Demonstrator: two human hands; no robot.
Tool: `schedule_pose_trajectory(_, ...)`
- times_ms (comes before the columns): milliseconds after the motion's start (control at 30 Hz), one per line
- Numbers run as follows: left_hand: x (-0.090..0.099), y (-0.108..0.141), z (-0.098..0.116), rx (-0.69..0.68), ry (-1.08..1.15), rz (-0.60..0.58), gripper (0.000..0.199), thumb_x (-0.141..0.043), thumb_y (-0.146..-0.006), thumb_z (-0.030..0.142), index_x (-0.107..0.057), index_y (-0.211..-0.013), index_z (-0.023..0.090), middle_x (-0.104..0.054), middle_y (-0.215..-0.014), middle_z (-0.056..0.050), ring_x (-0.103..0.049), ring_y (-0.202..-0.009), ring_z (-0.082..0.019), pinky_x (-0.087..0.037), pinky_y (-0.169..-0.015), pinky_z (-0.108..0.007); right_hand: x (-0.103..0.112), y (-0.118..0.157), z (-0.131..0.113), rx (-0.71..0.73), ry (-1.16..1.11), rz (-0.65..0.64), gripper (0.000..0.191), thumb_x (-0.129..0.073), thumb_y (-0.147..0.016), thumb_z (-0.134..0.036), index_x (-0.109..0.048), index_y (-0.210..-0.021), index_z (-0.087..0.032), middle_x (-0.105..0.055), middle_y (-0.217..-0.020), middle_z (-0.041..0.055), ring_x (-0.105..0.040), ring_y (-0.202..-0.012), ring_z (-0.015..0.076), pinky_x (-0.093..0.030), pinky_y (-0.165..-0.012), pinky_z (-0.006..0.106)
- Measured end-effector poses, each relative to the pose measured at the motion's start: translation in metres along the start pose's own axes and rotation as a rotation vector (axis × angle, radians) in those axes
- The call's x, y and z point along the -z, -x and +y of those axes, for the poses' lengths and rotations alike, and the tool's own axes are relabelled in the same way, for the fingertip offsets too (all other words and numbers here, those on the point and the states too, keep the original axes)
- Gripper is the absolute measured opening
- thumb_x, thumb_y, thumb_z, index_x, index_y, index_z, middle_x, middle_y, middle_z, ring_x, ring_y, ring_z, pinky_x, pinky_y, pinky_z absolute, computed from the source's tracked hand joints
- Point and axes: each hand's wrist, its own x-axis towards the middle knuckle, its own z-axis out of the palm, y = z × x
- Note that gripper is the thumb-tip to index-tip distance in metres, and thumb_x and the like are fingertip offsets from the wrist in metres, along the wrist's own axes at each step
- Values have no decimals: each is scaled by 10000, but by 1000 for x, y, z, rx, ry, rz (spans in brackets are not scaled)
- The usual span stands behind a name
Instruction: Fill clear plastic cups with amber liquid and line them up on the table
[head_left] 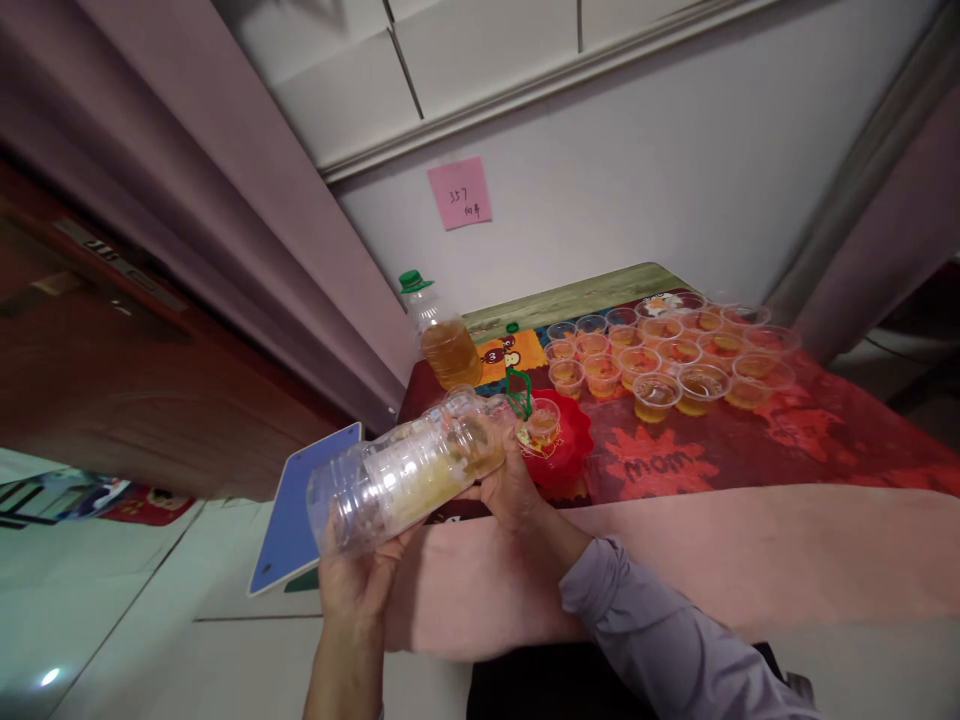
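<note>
Both my hands hold a large clear plastic bottle [405, 475], tilted with its neck towards the table. My left hand [360, 570] supports the bottle's base end from below. Closed round the neck end is my right hand [514, 480]. Some yellowish liquid lies along the inside of the bottle. Just past its mouth, a clear plastic cup [543, 422] with some amber liquid stands on a red scalloped plate [574, 450]. A green handle ring [519, 393] shows at the bottle's neck. I cannot tell whether liquid is flowing out.
Several clear cups [656, 397] with amber liquid stand in rows on the patterned table [652, 465]. A second bottle [448, 350] with a green cap stands at the back left, near an orange packet [521, 353]. A blue board [307, 510] is left of the table.
</note>
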Motion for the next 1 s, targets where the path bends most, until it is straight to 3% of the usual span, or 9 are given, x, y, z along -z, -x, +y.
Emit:
schedule_pose_trajectory(200, 3, -2, -1, -6, -18, -24, 380, -724, -928, 488, -741, -1191, 215, -795, -1264, -151, -745, -1214, -366, -639, -1005, -625, 1, -2, 1, 12, 5, 4, 804, -609, -851, -903, -663, -1421, -339, -730, -1457, 93, -609, -1438, 386, -605, -1006, 705)
schedule_pose_trajectory(500, -1, 1, -1, -20, -9, -4, 318, -714, -934, 479, -756, -1117, 222, -816, -1194, -116, -766, -1138, -342, -662, -973, -609, -1, 2, -4, 18, 18, -26, 828, -633, -827, -916, -661, -1433, -352, -709, -1503, 79, -606, -1441, 387, -612, -1007, 686)
schedule_pose_trajectory(733, -3, 3, -2, -26, -8, -8, 397, -770, -891, 484, -761, -1188, 222, -801, -1239, -132, -735, -1234, -374, -632, -1016, -642, -2, 2, -3, 1, 13, 3, 796, -606, -859, -898, -666, -1425, -341, -698, -1526, 75, -601, -1455, 378, -620, -1001, 674)
schedule_pose_trajectory(1000, -5, 4, -2, -3, -8, 26, 338, -716, -929, 521, -769, -1088, 227, -818, -1183, -114, -737, -1239, -357, -615, -1055, -636, 0, -1, 0, -2, -6, 9, 759, -554, -920, -862, -641, -1470, -346, -708, -1515, 76, -640, -1415, 368, -602, -1018, 692)
